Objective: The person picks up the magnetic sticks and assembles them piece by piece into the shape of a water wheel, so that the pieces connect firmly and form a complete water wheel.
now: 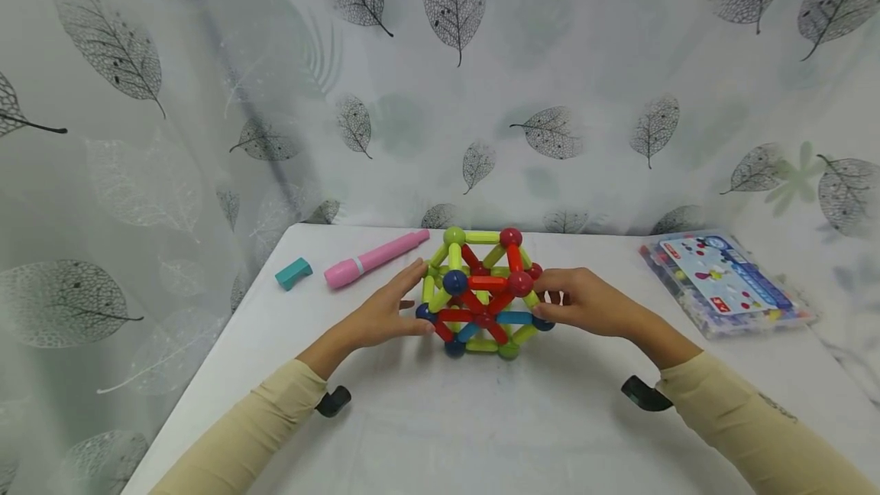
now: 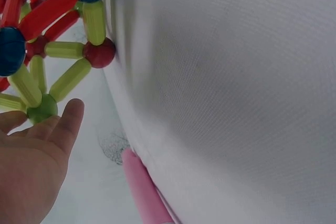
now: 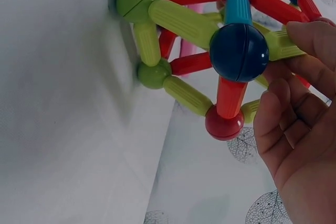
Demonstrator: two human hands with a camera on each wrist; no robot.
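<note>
A magnetic ball-and-rod structure of red, green, yellow-green and blue pieces stands on the white table, between the two hands. From the left, my left hand reaches to it with fairly straight fingers, thumb beside a dark blue ball at the lower side. In the left wrist view the fingers of that hand lie at a green ball. On the opposite side my right hand pinches the structure. The right wrist view shows its thumb on a yellow-green rod beside a dark blue ball, other fingers curled.
A pink tube-shaped thing lies behind the left hand, with a small teal block to its left. At the right stands a clear plastic box of colored pieces with a printed sheet. A leaf-patterned curtain hangs behind the table.
</note>
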